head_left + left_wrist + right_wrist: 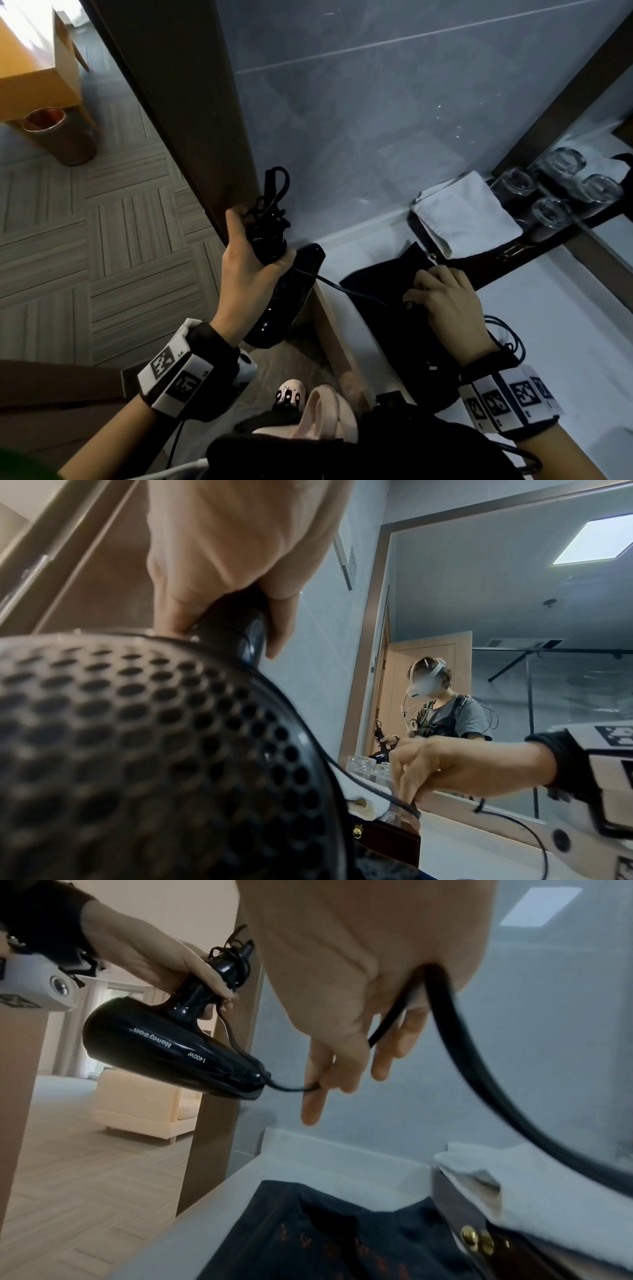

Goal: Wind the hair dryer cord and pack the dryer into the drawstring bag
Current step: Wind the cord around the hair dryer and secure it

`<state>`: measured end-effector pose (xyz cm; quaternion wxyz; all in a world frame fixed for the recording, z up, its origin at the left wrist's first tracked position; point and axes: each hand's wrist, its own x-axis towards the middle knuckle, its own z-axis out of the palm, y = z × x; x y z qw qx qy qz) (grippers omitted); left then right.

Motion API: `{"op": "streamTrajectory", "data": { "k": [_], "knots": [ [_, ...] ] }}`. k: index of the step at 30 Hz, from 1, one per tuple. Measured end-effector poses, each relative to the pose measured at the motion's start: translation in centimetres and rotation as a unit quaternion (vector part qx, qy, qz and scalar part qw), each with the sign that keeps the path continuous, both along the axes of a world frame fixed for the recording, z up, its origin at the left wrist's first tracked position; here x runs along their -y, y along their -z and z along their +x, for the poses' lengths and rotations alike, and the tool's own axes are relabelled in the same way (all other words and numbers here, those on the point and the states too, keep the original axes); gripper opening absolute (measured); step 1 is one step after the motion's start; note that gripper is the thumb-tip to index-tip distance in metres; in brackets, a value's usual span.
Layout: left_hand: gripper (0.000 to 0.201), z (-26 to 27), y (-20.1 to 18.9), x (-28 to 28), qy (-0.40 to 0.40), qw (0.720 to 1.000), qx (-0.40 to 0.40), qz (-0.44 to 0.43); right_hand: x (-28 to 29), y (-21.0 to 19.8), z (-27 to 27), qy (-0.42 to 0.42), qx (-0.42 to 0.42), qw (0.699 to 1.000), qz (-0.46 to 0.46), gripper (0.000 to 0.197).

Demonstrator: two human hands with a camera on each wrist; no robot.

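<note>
Hair dryer (287,298) is held off the desk (548,325) edge, its handle and wound loops gripped by the curled left hand (246,274). A loose stretch of cord (339,287) is pinched by the right hand (445,301) over the black drawstring bag (387,274), which is laid on the desk.

Bag (383,274) on counter (565,342), dryer (287,301) to its left

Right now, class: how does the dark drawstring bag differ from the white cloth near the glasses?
The drawstring bag is black with faint reddish lettering; the white cloth looks plain. The drawstring bag lies on the pale counter under the right hand; the white cloth lies on a dark tray, untouched. Both are soft fabric, lying flat.
</note>
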<state>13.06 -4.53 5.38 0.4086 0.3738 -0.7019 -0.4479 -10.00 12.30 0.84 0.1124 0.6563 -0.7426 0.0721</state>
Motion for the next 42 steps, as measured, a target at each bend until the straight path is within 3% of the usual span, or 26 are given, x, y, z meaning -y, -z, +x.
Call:
{"op": "streamTrajectory", "data": {
  "k": [3, 7, 9, 14, 17, 20, 23, 27, 32, 35, 38, 42],
  "knots": [
    [0.057, -0.2, 0.3, -0.5, 0.028, 0.999, 0.005, 0.019, 0.8, -0.4, 0.2, -0.029, -0.016, 0.999, 0.036, 0.029],
    [0.057, -0.2, 0.0, -0.8, 0.037, 0.999, -0.003, 0.025, 0.5, 0.3, -0.2, -0.084, 0.082, 0.989, 0.086, 0.025],
    [0.056, -0.2, -0.1, -0.7, 0.040, 0.999, -0.005, 0.021, 0.2, 0.8, -0.5, -0.108, 0.107, 0.984, 0.094, 0.034],
    [0.054, -0.2, -0.4, -0.7, 0.033, 0.999, -0.003, 0.017, 0.5, 1.4, -1.5, -0.134, 0.109, 0.984, 0.052, 0.023],
    [0.052, -0.2, -0.5, -0.9, 0.036, 0.999, -0.003, 0.026, -0.1, 2.2, -1.8, -0.148, 0.128, 0.978, 0.070, 0.032],
    [0.052, -0.1, -0.6, -1.0, 0.029, 0.999, -0.003, 0.028, -0.3, 2.8, -1.4, -0.128, 0.096, 0.986, 0.053, 0.030],
    [0.050, -0.2, -0.6, -1.3, 0.028, 0.999, 0.002, 0.026, -0.5, 3.3, -0.6, -0.044, 0.008, 0.999, 0.013, 0.010],
    [0.050, -0.6, -0.8, -1.8, 0.025, 0.999, 0.002, 0.025, 0.0, 3.7, 1.2, 0.082, -0.004, 0.994, 0.068, 0.029],
    [0.052, -1.0, -1.3, -1.7, 0.021, 0.999, -0.011, 0.021, 0.6, 3.9, 2.9, 0.072, 0.033, 0.994, 0.081, 0.024],
    [0.052, -1.0, -1.4, -1.6, 0.023, 1.000, -0.011, 0.013, 0.7, 3.9, 2.7, 0.050, 0.003, 0.996, 0.072, 0.006],
    [0.054, -1.1, -1.3, -1.5, 0.022, 1.000, -0.010, 0.013, 0.9, 3.6, 3.0, 0.040, -0.031, 0.996, 0.075, 0.039],
    [0.058, -1.6, -1.1, -1.8, 0.033, 0.999, -0.004, 0.008, 1.9, 2.6, 4.3, 0.089, -0.012, 0.994, 0.060, 0.029]
  ]
}}
